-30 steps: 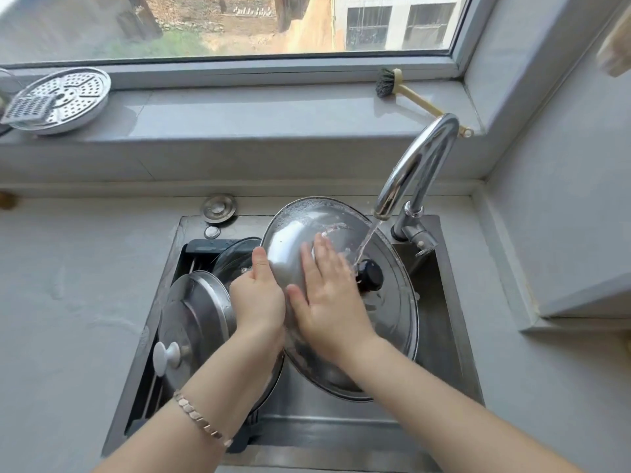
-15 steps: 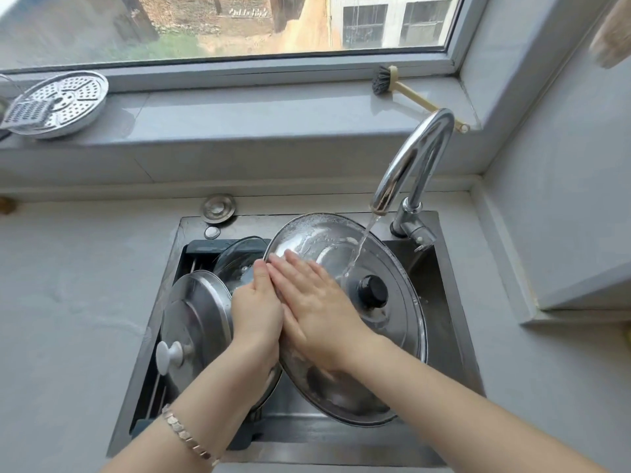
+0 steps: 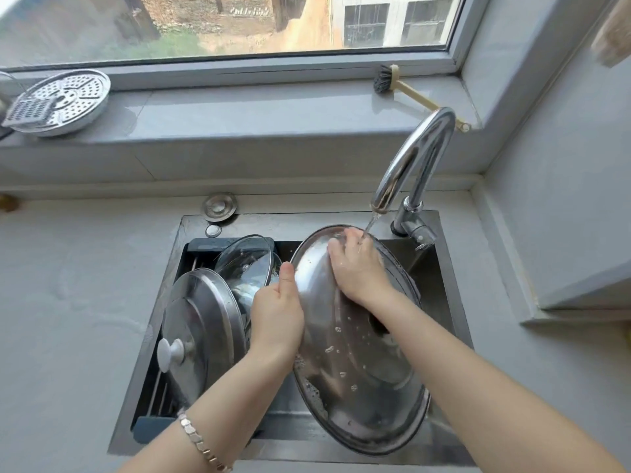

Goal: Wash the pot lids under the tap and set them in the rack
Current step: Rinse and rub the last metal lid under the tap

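A large steel pot lid (image 3: 345,363) is tilted over the sink, wet and soapy at its lower edge. My left hand (image 3: 276,315) grips its left rim, thumb up. My right hand (image 3: 358,268) rests on the lid's upper part, fingers curled over the far rim where water runs from the tap (image 3: 413,162). In the rack (image 3: 160,401) at the sink's left stand a steel lid with a white knob (image 3: 201,332) and a glass lid (image 3: 246,261) behind it.
The steel sink (image 3: 440,268) is set in a grey counter. A perforated steamer tray (image 3: 65,100) and a grater lie on the windowsill at left, a dish brush (image 3: 409,92) at right. A round drain plug (image 3: 220,206) sits behind the sink.
The lid has turned steeper, its knob now hidden. My right hand slid from the lid's middle up to the far rim under the water stream. My left hand keeps its hold on the rim.
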